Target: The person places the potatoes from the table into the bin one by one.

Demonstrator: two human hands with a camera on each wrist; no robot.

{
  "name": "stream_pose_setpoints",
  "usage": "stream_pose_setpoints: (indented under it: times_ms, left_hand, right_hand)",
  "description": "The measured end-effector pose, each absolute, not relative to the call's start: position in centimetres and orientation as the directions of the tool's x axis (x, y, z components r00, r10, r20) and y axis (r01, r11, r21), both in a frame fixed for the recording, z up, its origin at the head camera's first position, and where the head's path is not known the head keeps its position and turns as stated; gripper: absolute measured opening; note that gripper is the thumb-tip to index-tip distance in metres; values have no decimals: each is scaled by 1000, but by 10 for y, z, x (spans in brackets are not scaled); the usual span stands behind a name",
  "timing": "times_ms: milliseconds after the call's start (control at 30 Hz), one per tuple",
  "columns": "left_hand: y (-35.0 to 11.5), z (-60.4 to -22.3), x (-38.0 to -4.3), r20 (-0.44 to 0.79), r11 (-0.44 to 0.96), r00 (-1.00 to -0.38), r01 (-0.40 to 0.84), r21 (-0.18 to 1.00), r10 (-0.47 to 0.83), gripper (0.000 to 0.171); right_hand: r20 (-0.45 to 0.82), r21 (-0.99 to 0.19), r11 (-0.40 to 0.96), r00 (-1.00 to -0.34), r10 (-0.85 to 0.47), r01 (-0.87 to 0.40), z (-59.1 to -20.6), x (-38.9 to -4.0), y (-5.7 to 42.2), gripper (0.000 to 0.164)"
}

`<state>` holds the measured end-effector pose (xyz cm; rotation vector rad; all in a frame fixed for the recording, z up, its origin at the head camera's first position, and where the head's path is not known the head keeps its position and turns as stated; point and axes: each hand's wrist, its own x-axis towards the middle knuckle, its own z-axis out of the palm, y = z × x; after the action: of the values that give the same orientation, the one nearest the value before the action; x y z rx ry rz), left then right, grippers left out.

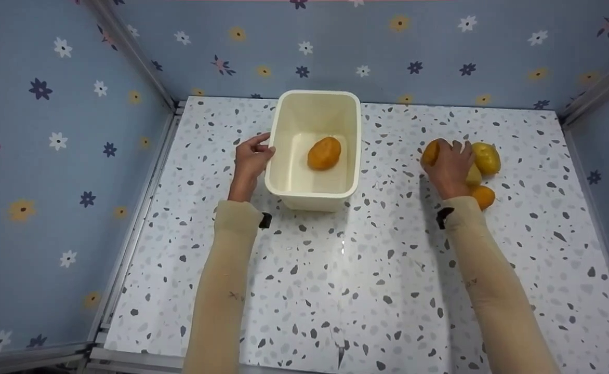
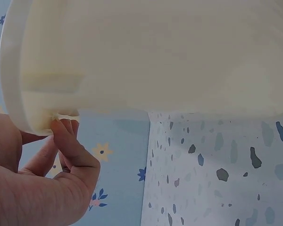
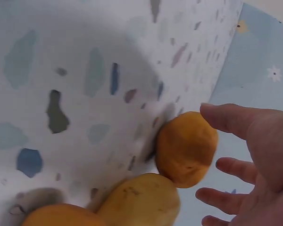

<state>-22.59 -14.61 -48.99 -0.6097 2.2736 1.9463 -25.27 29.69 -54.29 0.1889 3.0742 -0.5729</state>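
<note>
My left hand (image 1: 252, 158) pinches the left rim of a cream plastic bin (image 1: 314, 202); in the left wrist view the thumb and fingers (image 2: 70, 146) bend at its rim. Inside the bin lies one orange mango-like fruit (image 1: 324, 154). On the right, my right hand (image 1: 449, 165) reaches over a group of fruits. Its fingers are spread in the right wrist view, with the thumb (image 3: 231, 120) right at the top of an orange fruit (image 3: 186, 149). Beside that fruit lie a yellow one (image 3: 141, 200) and another orange one (image 3: 61, 216), partly under the wrist in the head view.
A second yellow fruit (image 1: 486, 158) lies just right of the right hand. The speckled white tabletop (image 1: 304, 280) is bounded by blue flowered panels (image 1: 335, 52) at the back and both sides. Metal rails (image 1: 138, 223) run along the left edge.
</note>
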Motion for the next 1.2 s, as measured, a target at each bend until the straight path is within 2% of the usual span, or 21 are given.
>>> stream_pose_setpoints:
  times_ms: [367,567,767,1200]
  left_hand:
    - [-145,-491,-226,-324,106,-913,-358,927,-248,44]
    - [-145,-490,-224,-320,107,-914,-354,929,-251,43]
    - [-145,-490,-225,-276,89,-930,-305,948,-245,43]
    - [-144,-490,-225,-307,110,-918,-342,933,-253,43]
  right_hand:
    - [40,-291,948,-988,148,130,-559,-257,297,59]
    - [11,-302,941,-986,164,153,-562,-259,294,57]
    - [43,-346,926,-983,179,153,-567,-257,292,52]
    - [-2,-377,912,-984,176,163,-563,-257,293,53]
